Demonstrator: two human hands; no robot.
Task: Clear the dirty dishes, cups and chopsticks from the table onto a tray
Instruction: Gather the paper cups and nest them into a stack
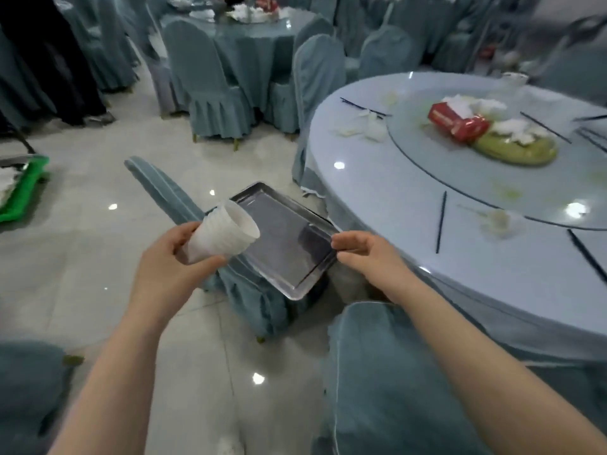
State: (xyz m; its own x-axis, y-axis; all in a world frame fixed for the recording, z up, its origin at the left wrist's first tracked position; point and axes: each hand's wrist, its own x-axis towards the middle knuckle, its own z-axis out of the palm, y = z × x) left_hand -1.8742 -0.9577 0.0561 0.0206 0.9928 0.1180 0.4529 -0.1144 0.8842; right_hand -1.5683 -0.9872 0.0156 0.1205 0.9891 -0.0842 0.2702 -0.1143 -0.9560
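Observation:
My left hand [170, 257] grips a stack of white plastic cups [223, 234], tilted with the mouth toward the tray. A steel tray [279, 251] lies on a blue-covered chair seat, with nothing on it. My right hand [364, 251] hovers at the tray's right edge, fingers loosely curled and holding nothing. To the right, the round table [377, 192] carries black chopsticks [440, 221], crumpled white cups [371, 124], a green plate [517, 149] and a red tissue box [456, 121] on its glass turntable.
Blue-covered chairs [377, 372] stand close in front and on the left. A green crate [23, 192] sits on the floor at far left. A second table [249, 31] with more chairs stands behind. A person in dark clothes [49, 60] stands at upper left.

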